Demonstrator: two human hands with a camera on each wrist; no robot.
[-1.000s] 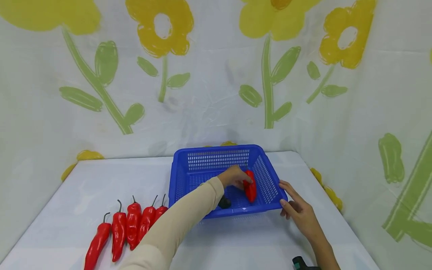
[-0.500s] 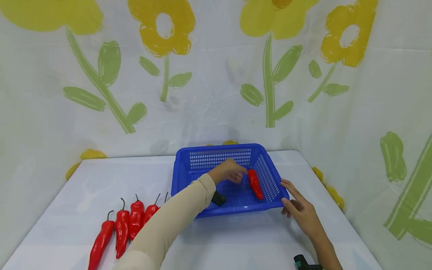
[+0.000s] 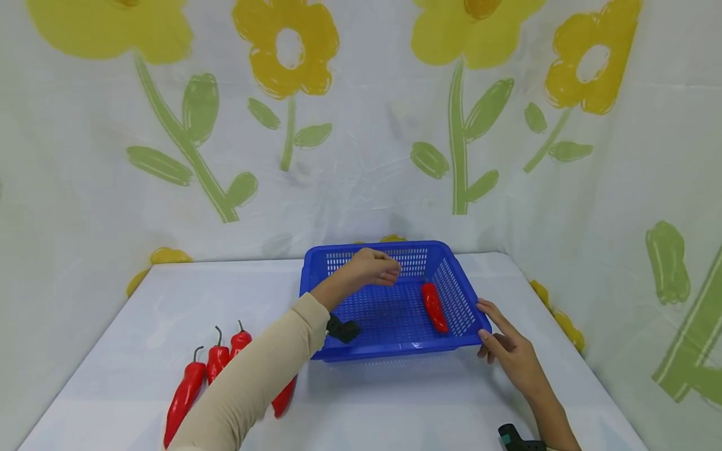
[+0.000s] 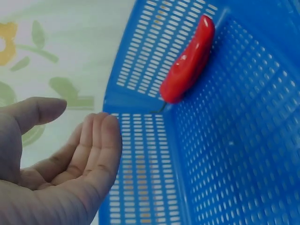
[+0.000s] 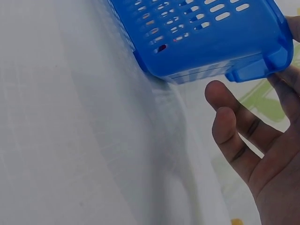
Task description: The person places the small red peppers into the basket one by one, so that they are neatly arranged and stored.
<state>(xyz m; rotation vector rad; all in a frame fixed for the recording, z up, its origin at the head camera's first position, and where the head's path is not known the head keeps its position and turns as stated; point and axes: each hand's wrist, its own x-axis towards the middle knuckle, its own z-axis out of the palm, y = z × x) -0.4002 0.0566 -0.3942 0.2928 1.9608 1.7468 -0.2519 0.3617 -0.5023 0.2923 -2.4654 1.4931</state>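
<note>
The pepper (image 3: 434, 307) lies in the basket (image 3: 395, 349), along its right-hand wall with the stem end toward the far corner, perhaps tucked there so the rest of the floor stays free. It's glossy, bright red and long, tapering from a plump shoulder, with a thin dark stem. The left hand (image 3: 372, 268) hangs above the basket with nothing in it, fingers softly bent and the thumb well apart from them. Over on the right, the right hand (image 3: 516, 360) pinches the rim near the close corner between thumb and fingertips, other fingers loose beneath, a light grip that I'd guess just steadies the basket. More peppers (image 3: 186, 398) lie on the table (image 3: 395, 401) to the left, stems pointing away, partly hidden by the sleeve (image 3: 265, 376).
</note>
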